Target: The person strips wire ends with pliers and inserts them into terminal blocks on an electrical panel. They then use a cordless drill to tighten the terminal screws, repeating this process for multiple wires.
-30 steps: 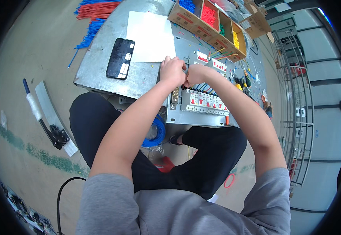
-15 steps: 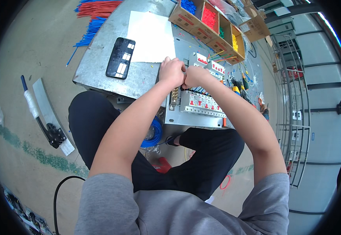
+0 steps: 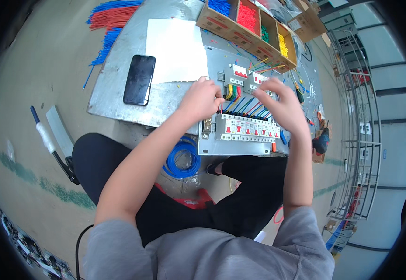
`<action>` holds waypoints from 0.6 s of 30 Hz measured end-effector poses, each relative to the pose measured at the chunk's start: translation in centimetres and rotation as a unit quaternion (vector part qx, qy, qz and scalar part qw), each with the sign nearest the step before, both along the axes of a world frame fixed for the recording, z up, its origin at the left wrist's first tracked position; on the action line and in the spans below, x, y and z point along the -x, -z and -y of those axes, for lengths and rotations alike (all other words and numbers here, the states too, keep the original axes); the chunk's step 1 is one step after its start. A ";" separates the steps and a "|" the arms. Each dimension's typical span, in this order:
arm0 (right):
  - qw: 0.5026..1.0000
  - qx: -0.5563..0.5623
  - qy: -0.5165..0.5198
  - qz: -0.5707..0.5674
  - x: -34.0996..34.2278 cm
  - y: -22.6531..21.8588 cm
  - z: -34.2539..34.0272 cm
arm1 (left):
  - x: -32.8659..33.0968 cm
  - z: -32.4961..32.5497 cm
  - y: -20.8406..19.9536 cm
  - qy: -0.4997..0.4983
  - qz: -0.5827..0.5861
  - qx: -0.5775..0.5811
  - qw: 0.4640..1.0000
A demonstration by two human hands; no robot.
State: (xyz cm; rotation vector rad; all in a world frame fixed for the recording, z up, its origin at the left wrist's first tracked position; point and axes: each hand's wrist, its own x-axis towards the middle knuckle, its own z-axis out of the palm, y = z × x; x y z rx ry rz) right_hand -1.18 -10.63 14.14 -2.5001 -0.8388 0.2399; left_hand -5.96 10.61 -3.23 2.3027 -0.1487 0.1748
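Note:
My left hand (image 3: 204,100) is closed in a pinch at the left end of a breaker row, with a thin red wire (image 3: 221,108) running down from its fingertips. My right hand (image 3: 284,106) hangs over the right part of the wiring, thumb and fingers apart, slightly blurred, with nothing seen in it. Below both hands, the row of white circuit breakers (image 3: 247,128) with red levers sits on a metal mounting plate (image 3: 233,148). Coloured wires (image 3: 245,106) rise from its upper side. Further back are two more breakers (image 3: 236,74), partly hidden on the right by my fingers. A brass terminal bar (image 3: 206,126) lies left of the row.
A black phone (image 3: 139,80) and a white sheet (image 3: 175,49) lie on the metal table (image 3: 107,93). Cardboard bins (image 3: 240,33) of coloured small parts stand behind. On the floor are a blue wire coil (image 3: 182,161) and a long-handled tool (image 3: 44,133). A power drill (image 3: 322,141) is at right.
My right hand has come away from my left, moving right and opening. My left hand stays near the same spot. More breakers and wires now show between them.

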 end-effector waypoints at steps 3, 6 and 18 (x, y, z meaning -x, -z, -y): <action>0.972 -0.158 -0.021 -0.174 1.8 -1.4 8.5 | 1.2 1.2 -2.2 -0.107 -0.173 0.219 0.954; 0.954 -0.227 0.056 -0.188 2.9 1.6 18.1 | 0.3 1.5 -3.2 -0.101 -0.252 0.230 0.935; 0.832 0.073 0.509 -0.209 5.9 11.8 49.9 | -2.4 2.9 -4.5 -0.090 -0.431 0.218 0.871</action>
